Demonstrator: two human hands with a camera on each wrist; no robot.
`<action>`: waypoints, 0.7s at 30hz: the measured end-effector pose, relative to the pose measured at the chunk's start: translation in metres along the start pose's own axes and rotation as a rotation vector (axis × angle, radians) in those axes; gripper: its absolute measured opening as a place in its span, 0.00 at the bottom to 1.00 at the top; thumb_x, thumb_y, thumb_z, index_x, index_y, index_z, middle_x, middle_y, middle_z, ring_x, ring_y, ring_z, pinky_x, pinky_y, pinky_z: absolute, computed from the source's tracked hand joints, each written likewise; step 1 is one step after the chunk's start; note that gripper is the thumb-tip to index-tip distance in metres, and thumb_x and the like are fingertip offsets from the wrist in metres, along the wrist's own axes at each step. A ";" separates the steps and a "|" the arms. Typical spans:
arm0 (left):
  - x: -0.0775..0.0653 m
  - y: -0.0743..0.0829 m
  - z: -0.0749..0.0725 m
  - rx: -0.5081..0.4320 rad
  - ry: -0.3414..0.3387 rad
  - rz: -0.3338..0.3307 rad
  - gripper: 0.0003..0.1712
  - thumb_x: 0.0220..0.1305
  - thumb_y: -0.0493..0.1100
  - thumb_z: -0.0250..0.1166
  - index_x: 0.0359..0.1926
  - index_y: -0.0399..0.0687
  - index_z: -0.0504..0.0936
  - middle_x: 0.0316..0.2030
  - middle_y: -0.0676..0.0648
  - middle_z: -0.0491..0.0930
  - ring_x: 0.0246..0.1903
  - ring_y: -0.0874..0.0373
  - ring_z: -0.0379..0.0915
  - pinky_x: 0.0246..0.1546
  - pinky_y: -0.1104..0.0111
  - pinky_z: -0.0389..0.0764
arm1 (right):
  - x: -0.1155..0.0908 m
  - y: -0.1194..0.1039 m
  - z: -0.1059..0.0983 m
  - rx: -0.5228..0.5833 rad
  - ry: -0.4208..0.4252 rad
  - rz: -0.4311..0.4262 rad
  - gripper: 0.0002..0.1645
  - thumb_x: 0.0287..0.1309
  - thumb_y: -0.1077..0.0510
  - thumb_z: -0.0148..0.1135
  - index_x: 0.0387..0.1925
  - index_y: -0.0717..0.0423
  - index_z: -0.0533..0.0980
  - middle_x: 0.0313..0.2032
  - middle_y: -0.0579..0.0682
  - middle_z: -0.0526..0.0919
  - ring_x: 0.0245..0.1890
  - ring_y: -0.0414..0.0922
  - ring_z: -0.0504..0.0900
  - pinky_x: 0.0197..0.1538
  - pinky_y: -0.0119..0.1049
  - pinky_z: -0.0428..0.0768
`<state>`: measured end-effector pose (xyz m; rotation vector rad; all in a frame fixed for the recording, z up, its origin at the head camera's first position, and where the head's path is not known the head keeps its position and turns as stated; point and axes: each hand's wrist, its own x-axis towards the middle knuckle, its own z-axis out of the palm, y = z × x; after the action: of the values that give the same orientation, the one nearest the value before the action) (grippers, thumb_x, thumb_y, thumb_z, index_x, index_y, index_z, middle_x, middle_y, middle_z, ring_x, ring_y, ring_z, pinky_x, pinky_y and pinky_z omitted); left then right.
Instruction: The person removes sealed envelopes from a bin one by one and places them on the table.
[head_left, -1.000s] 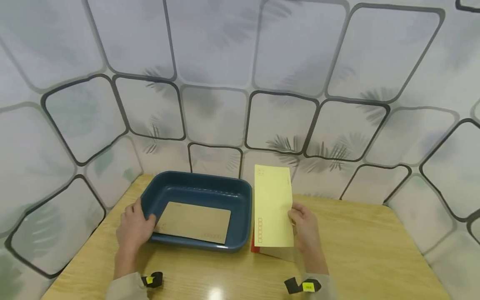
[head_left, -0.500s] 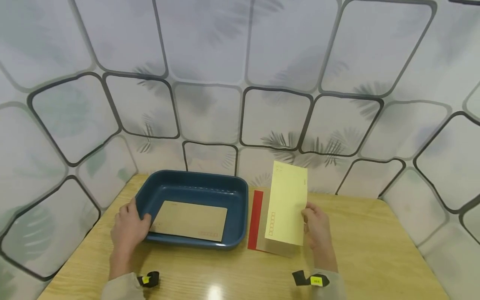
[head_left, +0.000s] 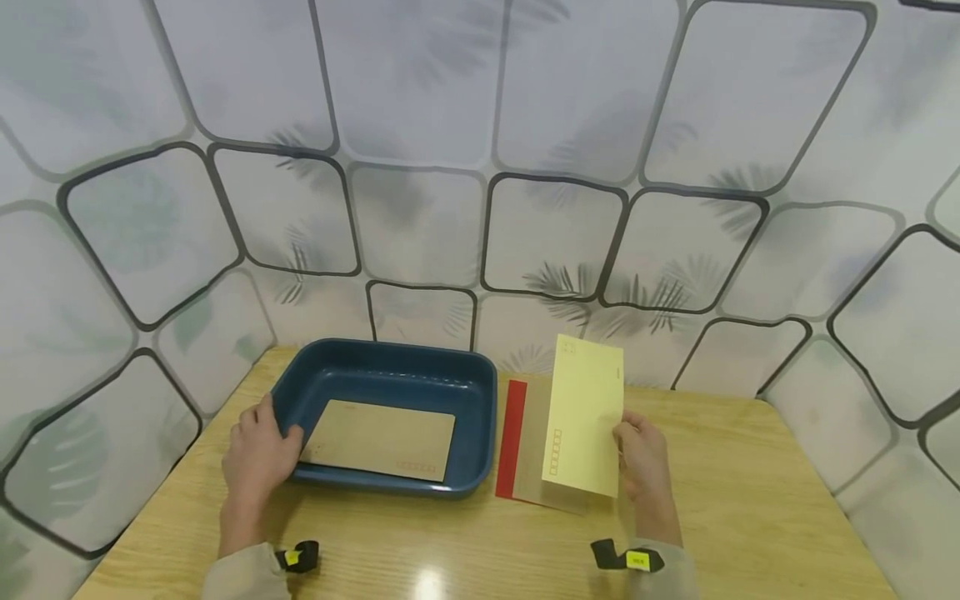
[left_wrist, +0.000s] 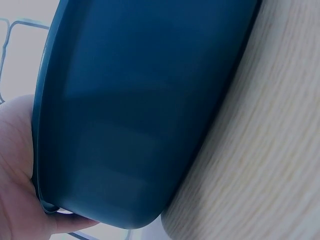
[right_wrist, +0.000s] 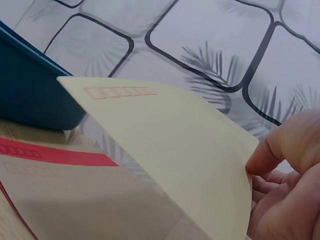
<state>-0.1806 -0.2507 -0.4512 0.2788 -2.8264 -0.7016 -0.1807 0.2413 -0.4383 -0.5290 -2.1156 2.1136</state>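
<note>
My left hand (head_left: 258,454) grips the near left corner of a dark blue tray (head_left: 480,408), its thumb over the rim. The left wrist view shows the tray's outer wall (left_wrist: 135,110) with the palm against the rim. Inside the tray lies a brown envelope (head_left: 381,437). To the right, my right hand (head_left: 647,458) pinches a pale yellow envelope (head_left: 587,417) by its right edge, thumb in front. That envelope is raised and tilted, partly covering another brown envelope (head_left: 532,425) on the table. Under this one, a red envelope (head_left: 512,437) shows along the left side.
The light wooden table (head_left: 750,500) ends at the back against a patterned wall covering (head_left: 420,225), which also rises on both sides. The tray stands left of the envelopes on the table, close beside the red one.
My right hand has carried the yellow envelope to the right and a little lower, uncovering the red and brown envelopes below it. The left hand stays on the tray.
</note>
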 end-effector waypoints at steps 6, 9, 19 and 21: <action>0.000 0.001 0.000 -0.003 -0.002 -0.006 0.39 0.61 0.46 0.48 0.67 0.28 0.46 0.58 0.21 0.55 0.54 0.25 0.52 0.40 0.30 0.64 | 0.003 0.005 -0.001 -0.051 -0.001 -0.015 0.26 0.58 0.66 0.41 0.57 0.74 0.61 0.49 0.64 0.69 0.39 0.46 0.75 0.33 0.29 0.79; 0.001 0.001 0.000 -0.004 -0.007 -0.011 0.40 0.61 0.46 0.48 0.67 0.29 0.45 0.58 0.22 0.55 0.54 0.26 0.52 0.40 0.30 0.64 | 0.003 0.009 -0.002 -0.169 -0.004 -0.025 0.26 0.59 0.64 0.40 0.57 0.76 0.60 0.52 0.68 0.68 0.42 0.51 0.74 0.36 0.32 0.79; 0.000 0.001 0.000 -0.005 -0.012 -0.017 0.40 0.61 0.46 0.48 0.67 0.29 0.45 0.59 0.22 0.55 0.54 0.26 0.51 0.40 0.30 0.64 | 0.002 0.020 0.000 -0.337 0.003 -0.038 0.26 0.56 0.64 0.41 0.55 0.79 0.62 0.52 0.74 0.68 0.48 0.59 0.69 0.46 0.48 0.74; 0.000 0.001 0.000 -0.004 -0.012 -0.017 0.40 0.61 0.46 0.48 0.67 0.29 0.45 0.59 0.22 0.55 0.54 0.26 0.51 0.40 0.30 0.64 | 0.001 0.021 0.001 -0.359 0.004 -0.044 0.26 0.55 0.65 0.41 0.53 0.80 0.63 0.52 0.75 0.68 0.48 0.60 0.69 0.47 0.50 0.74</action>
<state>-0.1812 -0.2500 -0.4508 0.2993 -2.8371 -0.7155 -0.1789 0.2398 -0.4592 -0.5112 -2.4931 1.7123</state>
